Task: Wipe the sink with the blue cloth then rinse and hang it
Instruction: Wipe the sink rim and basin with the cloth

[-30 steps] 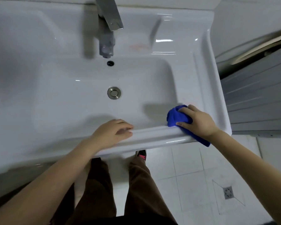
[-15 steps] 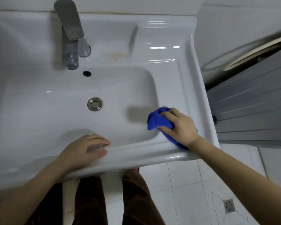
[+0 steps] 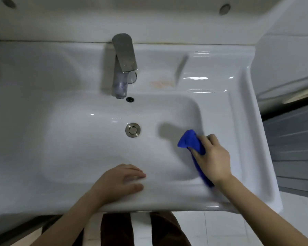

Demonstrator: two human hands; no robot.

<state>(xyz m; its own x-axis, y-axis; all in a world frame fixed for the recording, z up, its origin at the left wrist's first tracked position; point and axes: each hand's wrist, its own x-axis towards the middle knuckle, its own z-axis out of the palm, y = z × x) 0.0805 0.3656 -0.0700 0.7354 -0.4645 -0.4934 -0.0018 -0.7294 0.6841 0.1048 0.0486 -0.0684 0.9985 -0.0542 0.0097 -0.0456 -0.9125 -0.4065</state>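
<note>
A white ceramic sink (image 3: pixel 238 132) fills the view, with a round metal drain (image 3: pixel 132 130) in the middle of its basin. My right hand (image 3: pixel 212 158) grips the blue cloth (image 3: pixel 191 142) and presses it against the basin's right inner wall. A strip of the cloth trails under my palm toward the front rim. My left hand (image 3: pixel 122 181) rests flat on the sink's front rim, fingers spread, holding nothing.
A chrome faucet (image 3: pixel 123 66) stands at the back centre above a small overflow hole (image 3: pixel 130 99). A faint orange stain (image 3: pixel 161 83) marks the deck to the faucet's right. A grey ribbed panel (image 3: pixel 295 142) stands right of the sink. White floor tiles (image 3: pixel 220 228) lie below.
My right hand has carried the cloth from the front right rim up and into the basin's right side. The view has lifted toward the faucet. The left hand has stayed on the rim.
</note>
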